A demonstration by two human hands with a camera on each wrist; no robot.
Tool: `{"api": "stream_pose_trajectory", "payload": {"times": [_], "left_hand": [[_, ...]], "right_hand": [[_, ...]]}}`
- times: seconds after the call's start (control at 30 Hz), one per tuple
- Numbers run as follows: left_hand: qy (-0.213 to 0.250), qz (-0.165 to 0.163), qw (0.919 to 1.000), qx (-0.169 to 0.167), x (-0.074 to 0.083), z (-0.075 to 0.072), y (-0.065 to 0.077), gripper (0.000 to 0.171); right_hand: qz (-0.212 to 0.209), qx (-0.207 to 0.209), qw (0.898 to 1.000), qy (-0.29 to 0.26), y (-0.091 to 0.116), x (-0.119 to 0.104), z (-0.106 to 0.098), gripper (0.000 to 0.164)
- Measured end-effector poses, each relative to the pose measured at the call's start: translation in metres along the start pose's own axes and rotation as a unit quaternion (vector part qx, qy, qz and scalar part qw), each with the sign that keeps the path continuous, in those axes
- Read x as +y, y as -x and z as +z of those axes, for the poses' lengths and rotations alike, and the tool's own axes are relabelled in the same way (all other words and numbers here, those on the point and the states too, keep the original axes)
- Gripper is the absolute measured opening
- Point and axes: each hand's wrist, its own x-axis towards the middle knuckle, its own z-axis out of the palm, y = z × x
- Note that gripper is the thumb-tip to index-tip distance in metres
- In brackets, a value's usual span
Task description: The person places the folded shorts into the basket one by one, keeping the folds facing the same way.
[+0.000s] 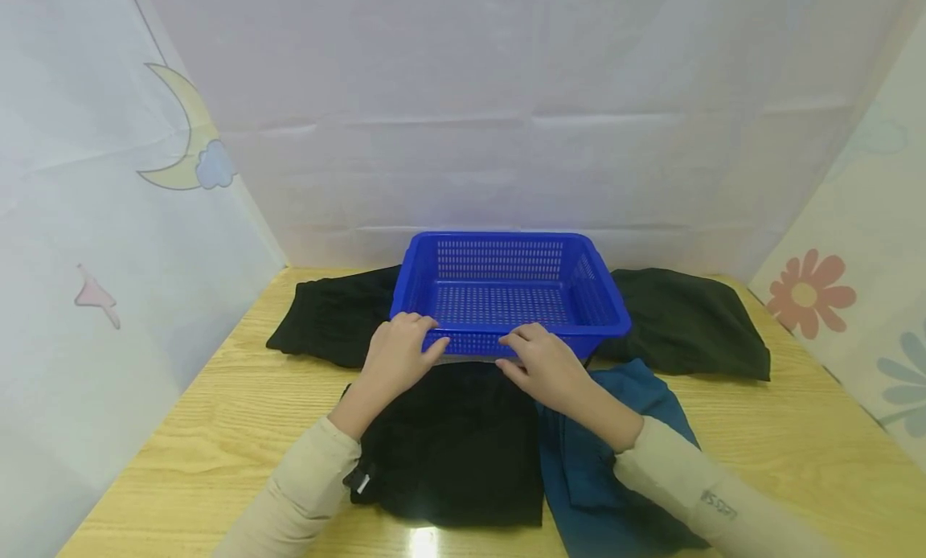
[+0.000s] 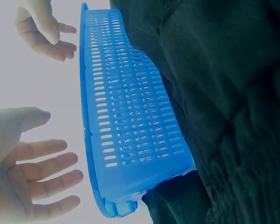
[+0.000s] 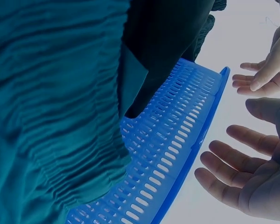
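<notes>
Sitting straight ahead of the person's two hands, toward the far side of the worktop [image 1: 188, 453], is a blue basket [image 1: 499, 302], its hollow facing up. From where I stand, what counts is how it lies: its long axis runs crosswise, left to right, so the long near wall faces both palms. The left hand [image 1: 398, 355] is by the near left corner and the right hand [image 1: 547, 367] farther along the same wall, right of its middle; neither looks clearly nearer than the other. Both are loose and hold nothing, fingers spread and a little bent, and from the wrists one sees a gap between fingertips and rim [image 3: 182, 175]. Cloth lies on every side but the back: a dark garment [image 1: 333, 317] off the left end, a dark green one [image 1: 683, 325] off the right, a black one [image 1: 448, 453] spread flat in front, below and between the forearms, and a teal one [image 1: 589, 469] beside that, partly under the right forearm. The side garments run right up to the basket; whether any cloth is tucked beneath it I can't tell. Behind it all hangs a pale backdrop [image 1: 463, 140].
</notes>
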Motion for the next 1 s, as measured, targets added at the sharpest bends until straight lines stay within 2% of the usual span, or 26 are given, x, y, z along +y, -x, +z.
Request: {"api": "stream_pose_trajectory", "payload": {"times": [0.7, 1.0], "left_hand": [[0.038, -0.026, 0.9986, 0.025, -0.012, 0.001, 0.003, 0.027], [0.047, -0.039, 0.9977, 0.029, -0.020, -0.002, 0.005, 0.027]], "right_hand": [[-0.026, -0.008, 1.000, 0.005, -0.009, -0.017, 0.014, 0.024], [-0.009, -0.034, 0.999, 0.009, -0.010, -0.019, 0.020, 0.025]]}}
